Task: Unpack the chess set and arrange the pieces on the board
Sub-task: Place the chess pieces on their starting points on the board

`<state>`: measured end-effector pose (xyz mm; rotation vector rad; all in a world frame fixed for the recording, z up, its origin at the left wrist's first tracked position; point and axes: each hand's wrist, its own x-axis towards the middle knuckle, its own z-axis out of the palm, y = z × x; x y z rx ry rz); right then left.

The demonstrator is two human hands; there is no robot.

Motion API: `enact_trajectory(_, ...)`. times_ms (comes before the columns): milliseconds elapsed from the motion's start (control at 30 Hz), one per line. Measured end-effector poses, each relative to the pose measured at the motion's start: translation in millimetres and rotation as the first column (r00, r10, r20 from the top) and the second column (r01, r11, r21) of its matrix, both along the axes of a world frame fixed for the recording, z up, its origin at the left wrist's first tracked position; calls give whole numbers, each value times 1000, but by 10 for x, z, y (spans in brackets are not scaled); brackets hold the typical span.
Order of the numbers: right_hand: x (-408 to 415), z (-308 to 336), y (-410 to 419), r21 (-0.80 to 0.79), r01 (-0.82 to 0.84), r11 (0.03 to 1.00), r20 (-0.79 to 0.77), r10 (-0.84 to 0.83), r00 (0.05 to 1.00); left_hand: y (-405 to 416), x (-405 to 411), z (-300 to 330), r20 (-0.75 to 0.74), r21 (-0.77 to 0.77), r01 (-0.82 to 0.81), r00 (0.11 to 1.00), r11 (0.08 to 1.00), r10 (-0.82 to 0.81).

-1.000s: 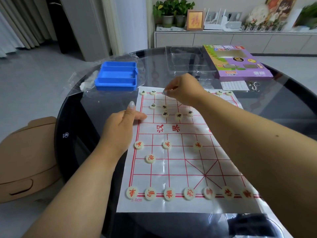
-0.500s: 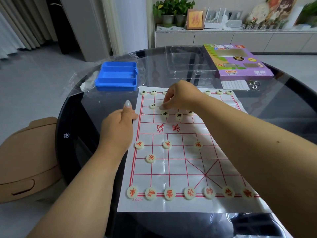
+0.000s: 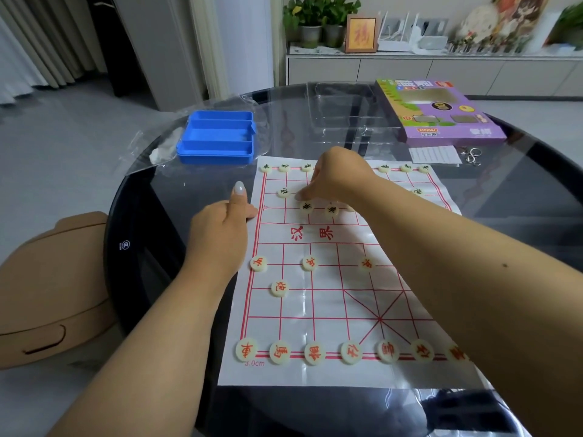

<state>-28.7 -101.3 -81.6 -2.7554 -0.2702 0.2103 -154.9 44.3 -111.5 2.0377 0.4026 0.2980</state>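
Observation:
A white paper chess board [image 3: 331,304] with red lines lies on the round glass table [image 3: 151,216]. Red-lettered pieces [image 3: 314,353] line the near row, with a few more [image 3: 309,263] further up. Black-lettered pieces [image 3: 285,167] stand along the far row and the rows before it. My right hand [image 3: 337,181] hovers over the far half with fingers bent down, its fingertips touching the board just beside a black piece [image 3: 306,207]; whether it holds anything is hidden. My left hand [image 3: 220,234] rests on the board's left edge, thumb raised, holding nothing.
A blue compartment tray [image 3: 217,137] sits on a clear plastic bag at the far left. A purple game box [image 3: 438,111], a paper slip [image 3: 435,154] and metal rings [image 3: 470,156] lie at the far right. A tan stool [image 3: 50,294] stands left of the table.
My right hand has come back from the far row toward me and to the left, down to the row of black soldiers. My left hand slid slightly away along the board's edge.

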Motion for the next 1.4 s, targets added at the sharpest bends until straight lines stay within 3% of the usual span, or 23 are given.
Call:
enact_trajectory(367, -19, -37, -10, 48, 16, 999, 19, -17, 1000, -1, -12, 10, 3, 12, 3, 1000, 1000, -3)
enact_trajectory(500, -177, 24, 65, 199, -170, 965, 97, 154, 983, -11, -16, 21, -13, 48, -29, 999, 998, 30)
enact_trajectory(600, -293, -12, 207, 139, -348, 927, 149, 328, 933, 1, -9, -16, -10, 52, -59, 998, 997, 59)
enact_trajectory(733, -282, -89, 307, 61, -417, 907, 167, 403, 900, 25, 9, -49, 12, 37, -66, 998, 997, 65)
enact_trajectory(967, -272, -100, 279, 68, -451, 890, 171, 435, 884, 40, 14, -60, 10, 47, -46, 999, 998, 45)
enact_trajectory(1167, -159, 151, -274, 206, -331, 921, 245, 279, 929, 34, -8, -46, 0, 12, 10, 1000, 1000, -10)
enact_trajectory(1400, -193, 110, -761, 70, -274, 959, 106, 266, 958, 25, 1, -38, 6, 19, 11, 1000, 1000, -11)
